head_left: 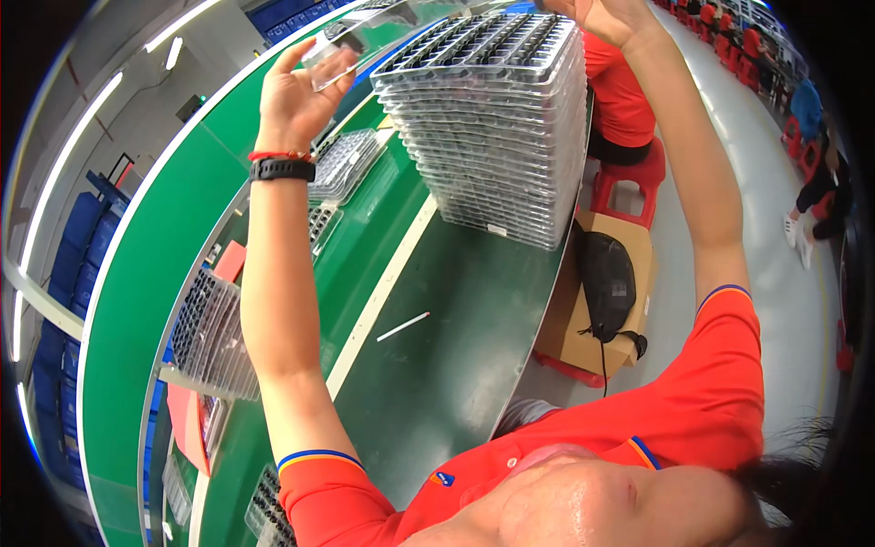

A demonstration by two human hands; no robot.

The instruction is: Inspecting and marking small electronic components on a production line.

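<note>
At the top of the head view, my left hand [305, 96] is closed on the edge of a clear plastic tray [339, 56], with thumb and fingers around its corner. The raised tray tilts beyond the stack and runs out of the picture at the top. A tall stack of clear plastic trays [501, 150] stands on the green bench, black parts filling the pockets of the top one. Beyond the stack's far right corner, my right hand [612, 16] reaches up to the picture's edge. Its fingertips are cut off, so its grip cannot be made out.
A white pen-like stick [403, 326] lies on the green bench [456, 383]. More filled trays [344, 164] and a leaning tray stack [214, 333] are at left by the green belt [137, 301]. At right are a black bag [608, 283] on a cardboard box [592, 351], and a seated person [620, 100].
</note>
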